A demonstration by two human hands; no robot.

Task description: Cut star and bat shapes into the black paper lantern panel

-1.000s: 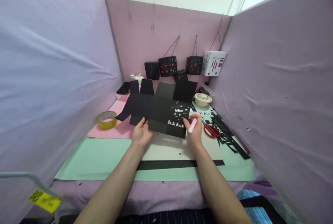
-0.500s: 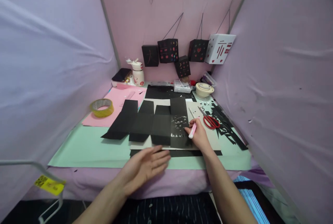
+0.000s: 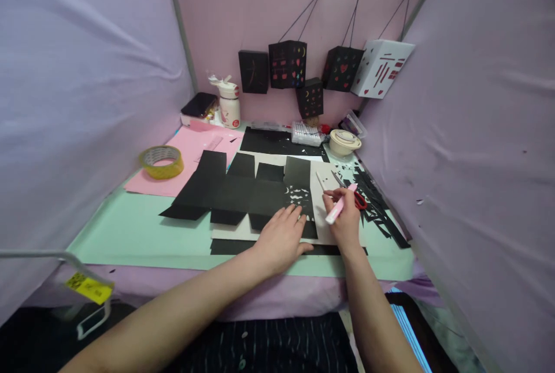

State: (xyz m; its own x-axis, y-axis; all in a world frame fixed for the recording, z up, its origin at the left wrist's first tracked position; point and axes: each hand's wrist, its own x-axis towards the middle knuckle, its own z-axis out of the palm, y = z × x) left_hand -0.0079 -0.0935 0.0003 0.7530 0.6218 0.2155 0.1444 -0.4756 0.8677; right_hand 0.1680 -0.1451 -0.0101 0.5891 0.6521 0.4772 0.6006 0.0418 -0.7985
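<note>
A folded black card (image 3: 234, 191) with notched flaps lies across a pale board (image 3: 323, 228). Small moon, star and wave shapes are cut through its right panel. My left hand (image 3: 281, 237) rests flat on the card's lower right part, fingers outstretched, just below the cutouts. To the right of the card, my right hand (image 3: 344, 220) grips a pink craft knife (image 3: 342, 204); its blade is too small to make out. Red-handled scissors (image 3: 359, 200) lie behind that hand, partly hidden by it. A thin white stick (image 3: 320, 181) lies on the board.
Black paper scraps (image 3: 377, 211) litter the right side. A yellow tape roll (image 3: 162, 162) stands on pink paper (image 3: 191, 156) at left. Behind are a bottle (image 3: 229, 106), a box of white sticks (image 3: 307, 133) and a cream container (image 3: 345, 143). Paper lanterns (image 3: 288, 65) hang at the back wall.
My left hand has moved right and forward, turning from palm-up in the air to flat on the card. My right hand has shifted right, off the card, with the craft knife. The view has tilted down.
</note>
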